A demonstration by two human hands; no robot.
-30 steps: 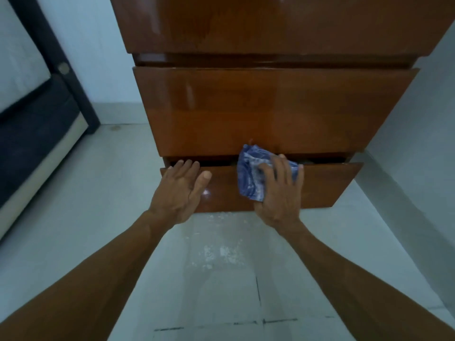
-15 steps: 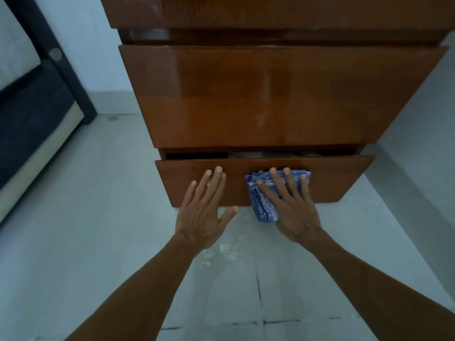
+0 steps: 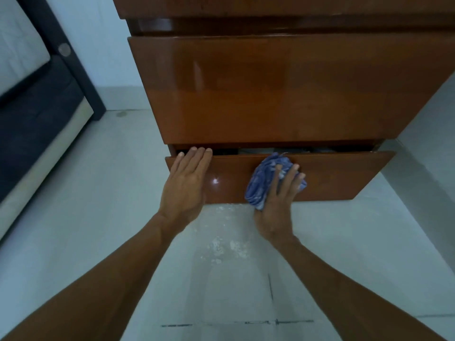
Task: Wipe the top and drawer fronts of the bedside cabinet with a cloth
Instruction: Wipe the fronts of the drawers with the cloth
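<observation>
Bed (image 3: 37,114): at the far left edge, a pale mattress above a dark base, with a dark post beside it.
Floor (image 3: 98,217): light grey tiles under everything; a whitish worn patch (image 3: 226,242) lies between the two forearms, in front of the cabinet.
Left hand (image 3: 184,185): flat, with the fingers straight and close together. It rests on the left end of the bottom drawer front, and its fingertips reach the top edge. It holds nothing.
Bedside cabinet (image 3: 290,11): glossy brown wood, standing on the floor against the wall, seen from above.
Middle drawer front (image 3: 283,89): closed and shiny.
Bottom drawer front (image 3: 344,178): it stands a little out from the cabinet, so a dark gap shows above it. What is inside the gap I cannot tell.
Cloth (image 3: 263,183): blue and white, bunched, lying against the bottom drawer front near its middle, just right of the left hand.
Right hand (image 3: 278,207): its fingers are spread and almost straight, and they press the cloth on the drawer front. The thumb is hidden.
</observation>
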